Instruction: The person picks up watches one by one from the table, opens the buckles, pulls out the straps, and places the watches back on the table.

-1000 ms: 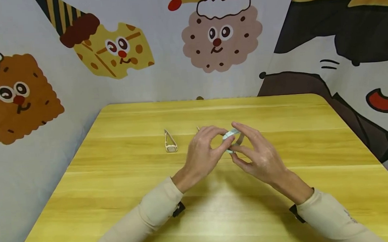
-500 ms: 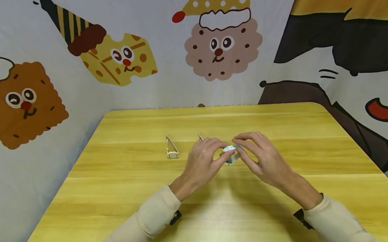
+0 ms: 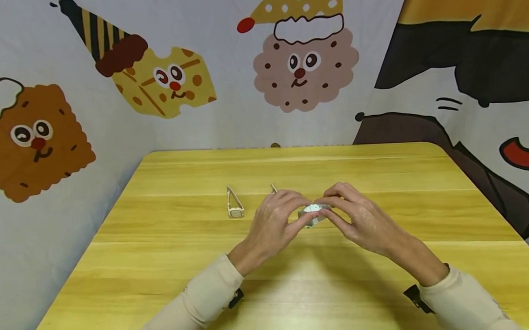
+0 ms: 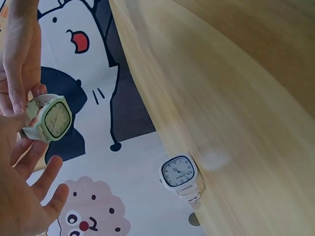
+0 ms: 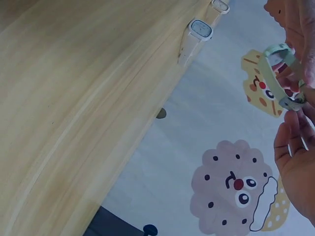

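Observation:
A pale green wristwatch [image 3: 312, 209] is held up over the table between both hands. My left hand [image 3: 273, 219] pinches it from the left with thumb and fingers. From the right, my right hand [image 3: 364, 224] pinches the strap. In the left wrist view the squarish dial [image 4: 58, 121] faces the camera; the right wrist view shows the strap [image 5: 270, 73] bent into a loop. The fingers hide the buckle ends. A white watch [image 3: 236, 213] stands on the table to the left. Behind my left hand, a second light watch [image 3: 273, 188] shows only its strap tip.
Both standing watches, the nearer watch [image 5: 201, 29] and the farther watch [image 5: 220, 6], appear near the table edge in the right wrist view. The wooden table [image 3: 163, 287] ends at a cartoon-printed cloth [image 3: 236, 117] behind and at the sides.
The green watch has turned, and its open loop looks flatter from the head view. My right fingers have moved in closer to the left ones. The head view has tilted up slightly.

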{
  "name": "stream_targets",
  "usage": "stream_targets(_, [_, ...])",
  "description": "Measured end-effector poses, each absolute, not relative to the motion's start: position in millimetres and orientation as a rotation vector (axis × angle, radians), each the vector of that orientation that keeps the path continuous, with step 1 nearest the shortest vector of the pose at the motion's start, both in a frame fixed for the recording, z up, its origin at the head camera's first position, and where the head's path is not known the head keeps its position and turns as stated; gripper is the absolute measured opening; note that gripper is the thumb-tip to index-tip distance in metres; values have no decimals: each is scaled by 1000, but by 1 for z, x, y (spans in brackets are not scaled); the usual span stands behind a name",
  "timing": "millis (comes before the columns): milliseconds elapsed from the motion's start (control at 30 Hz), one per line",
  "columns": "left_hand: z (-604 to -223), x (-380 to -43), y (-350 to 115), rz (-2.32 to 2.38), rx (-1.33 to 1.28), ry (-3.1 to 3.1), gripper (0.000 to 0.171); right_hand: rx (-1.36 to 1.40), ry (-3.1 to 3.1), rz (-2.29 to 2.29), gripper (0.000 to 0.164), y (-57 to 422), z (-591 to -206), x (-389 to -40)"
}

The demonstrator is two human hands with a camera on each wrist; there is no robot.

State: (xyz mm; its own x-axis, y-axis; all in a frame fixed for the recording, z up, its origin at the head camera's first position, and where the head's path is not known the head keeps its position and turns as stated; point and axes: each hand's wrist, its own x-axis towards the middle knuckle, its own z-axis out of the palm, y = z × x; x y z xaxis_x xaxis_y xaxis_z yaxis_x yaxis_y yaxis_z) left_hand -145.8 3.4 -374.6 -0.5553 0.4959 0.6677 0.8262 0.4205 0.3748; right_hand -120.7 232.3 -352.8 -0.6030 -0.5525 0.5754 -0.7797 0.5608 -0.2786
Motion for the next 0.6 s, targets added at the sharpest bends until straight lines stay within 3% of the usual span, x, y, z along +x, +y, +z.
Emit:
stream_targets(67, [-375, -147, 3, -953, -1128, -2216, 21, 1070, -2390, 751, 18, 233, -353, -120])
stream_targets(333, [-378, -148, -1, -936, -1150, -2192, 22, 1066, -2388, 809, 16, 232, -358, -120])
stream_targets(600, [-379, -148, -5, -899, -1149, -2195, 23, 1101, -2346, 794, 40, 230, -362, -122])
